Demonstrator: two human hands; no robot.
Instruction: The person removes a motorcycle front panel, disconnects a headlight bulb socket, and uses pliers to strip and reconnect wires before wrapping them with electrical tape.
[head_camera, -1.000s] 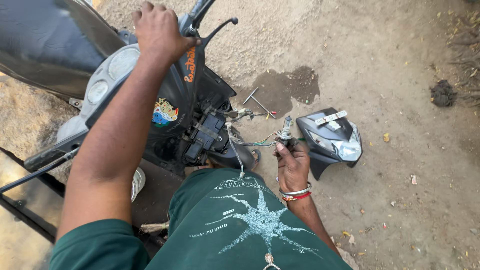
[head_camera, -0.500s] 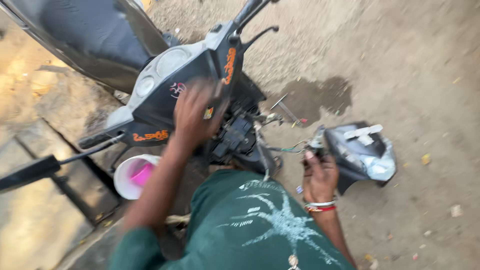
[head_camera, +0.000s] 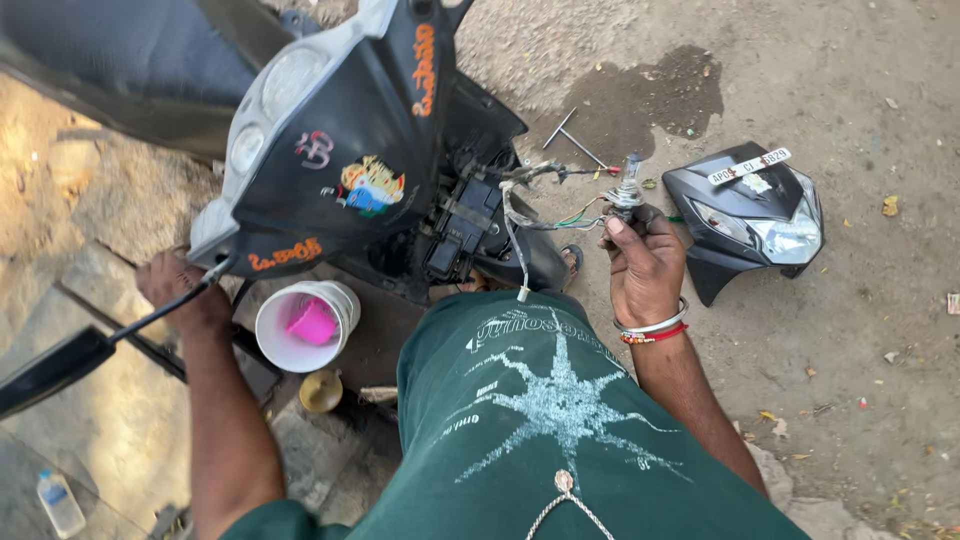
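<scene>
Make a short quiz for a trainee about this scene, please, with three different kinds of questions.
1. True or false: the right hand holds a bulb joined to wires.
2. Where does the removed headlight cover lie? A) on the ground, to the right of the right hand B) inside the white tub C) on the scooter seat
3. Fill in: the left hand rests by the scooter's ____ end, where the mirror stem is.

Key: 1 true; 2 A; 3 handlebar
</scene>
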